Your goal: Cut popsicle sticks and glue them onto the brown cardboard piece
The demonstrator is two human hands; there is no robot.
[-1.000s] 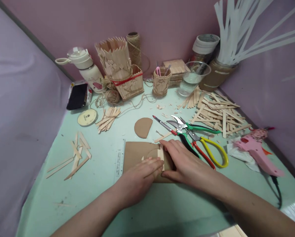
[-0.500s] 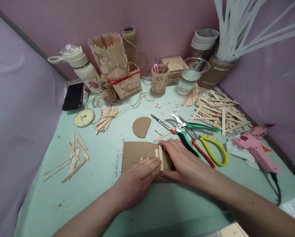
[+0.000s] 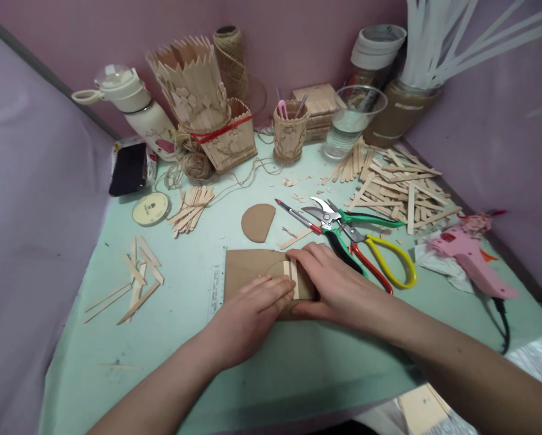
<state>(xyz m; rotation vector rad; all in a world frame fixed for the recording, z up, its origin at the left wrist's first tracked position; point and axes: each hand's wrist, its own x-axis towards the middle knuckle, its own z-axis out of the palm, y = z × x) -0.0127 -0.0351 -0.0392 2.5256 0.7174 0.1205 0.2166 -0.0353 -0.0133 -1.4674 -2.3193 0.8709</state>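
A brown cardboard sheet lies on the table, partly covered by both hands. Two narrow flat wooden craft sticks stand side by side on it, over a curved pencil-like line. My left hand rests flat with its fingers stretched out, fingertips touching the sticks. My right hand spans the right-hand stick lengthwise, with fingertips at its far end and the thumb by its near end. A clear ruler runs along the cardboard's left edge. Beyond the sheet is a cut cardboard disc with one straight side.
Pruning shears, yellow-and-red-handled cutters and a pen lie beyond my right hand. A pink glue gun sits at the right, below a craft-stick pile. A water cup and stick-built containers stand behind.
The whole view has tilted slightly, so the table things appear higher. The right-hand stick sits a little closer to its neighbour. Both hands stay over the cardboard.
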